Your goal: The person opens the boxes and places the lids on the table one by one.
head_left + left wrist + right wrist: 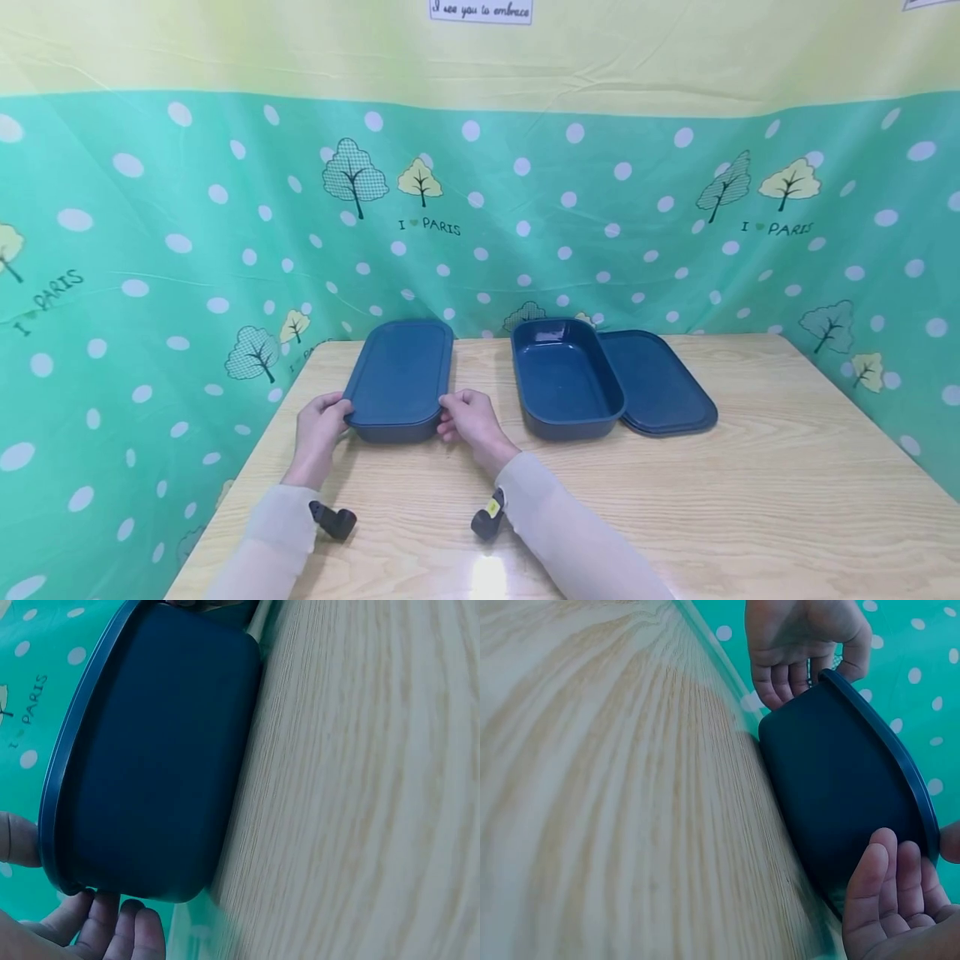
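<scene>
Lidded box (397,433) is sitting at nine o'clock from the open box (566,379); your left grip (318,429) and right grip (476,419) are pinching its rim, seemingly working the lid (401,371); next is probably calling for even pressure.

The head picture is bright, with white glare at bottom middle on the pale wooden table (787,483). Both wrist pictures are dimmer and blurrier; there the lidded, dark-blue, rectangular box (157,761) has a shadowy side.
</scene>
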`<move>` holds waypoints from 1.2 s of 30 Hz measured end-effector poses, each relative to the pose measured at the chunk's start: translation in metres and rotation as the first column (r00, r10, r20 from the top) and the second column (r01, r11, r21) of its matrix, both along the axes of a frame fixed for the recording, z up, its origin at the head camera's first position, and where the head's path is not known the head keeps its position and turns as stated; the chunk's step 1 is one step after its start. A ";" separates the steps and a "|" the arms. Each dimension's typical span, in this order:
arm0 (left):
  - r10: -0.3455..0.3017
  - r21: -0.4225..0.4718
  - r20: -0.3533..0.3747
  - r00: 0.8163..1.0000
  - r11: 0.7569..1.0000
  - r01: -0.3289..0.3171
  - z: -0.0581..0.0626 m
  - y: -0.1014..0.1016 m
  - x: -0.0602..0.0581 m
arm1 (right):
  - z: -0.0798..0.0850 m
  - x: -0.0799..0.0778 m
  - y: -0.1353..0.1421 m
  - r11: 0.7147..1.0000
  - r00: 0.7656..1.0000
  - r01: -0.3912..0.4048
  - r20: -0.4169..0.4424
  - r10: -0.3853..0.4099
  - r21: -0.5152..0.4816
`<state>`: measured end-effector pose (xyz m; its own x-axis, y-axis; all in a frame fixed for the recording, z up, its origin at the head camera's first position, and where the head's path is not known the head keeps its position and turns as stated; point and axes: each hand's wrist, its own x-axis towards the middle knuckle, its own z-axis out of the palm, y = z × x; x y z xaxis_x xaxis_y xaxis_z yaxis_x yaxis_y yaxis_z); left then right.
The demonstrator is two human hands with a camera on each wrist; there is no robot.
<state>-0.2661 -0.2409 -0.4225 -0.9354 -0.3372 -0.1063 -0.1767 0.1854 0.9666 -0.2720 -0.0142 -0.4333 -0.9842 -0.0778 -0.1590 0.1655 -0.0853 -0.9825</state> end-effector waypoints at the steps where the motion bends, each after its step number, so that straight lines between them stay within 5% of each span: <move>1: 0.010 0.004 0.004 1.000 1.000 -0.010 0.002 0.002 0.001 | 0.000 0.000 0.000 1.000 1.000 0.001 0.001 -0.001 -0.001; 9: 0.013 -0.021 0.015 1.000 1.000 -0.012 0.001 0.004 0.000 | -0.001 0.000 0.003 1.000 1.000 0.020 -0.010 -0.020 -0.002; 11: 0.003 -0.013 -0.002 1.000 1.000 -0.004 -0.009 0.001 -0.006 | -0.001 0.001 0.004 1.000 1.000 0.025 -0.011 -0.025 -0.003; 16: -0.009 0.031 -0.012 1.000 0.999 0.010 -0.007 0.004 -0.005 | 0.001 0.003 0.006 0.999 0.999 0.032 -0.011 -0.032 0.005; 18: -0.021 0.050 -0.007 1.000 0.999 0.021 0.003 0.009 0.001 | 0.002 0.004 0.007 0.999 0.999 0.034 -0.013 -0.034 0.009; 36: -0.027 0.092 -0.009 1.000 0.995 0.027 0.001 0.020 0.001 | -0.002 0.001 0.017 0.998 0.998 0.058 -0.015 -0.058 0.032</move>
<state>-0.2654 -0.2208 -0.4211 -0.9449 -0.3010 -0.1287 -0.1655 0.1001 0.9811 -0.2710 0.0026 -0.4348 -0.9890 -0.0157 -0.1471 0.1478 -0.0624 -0.9871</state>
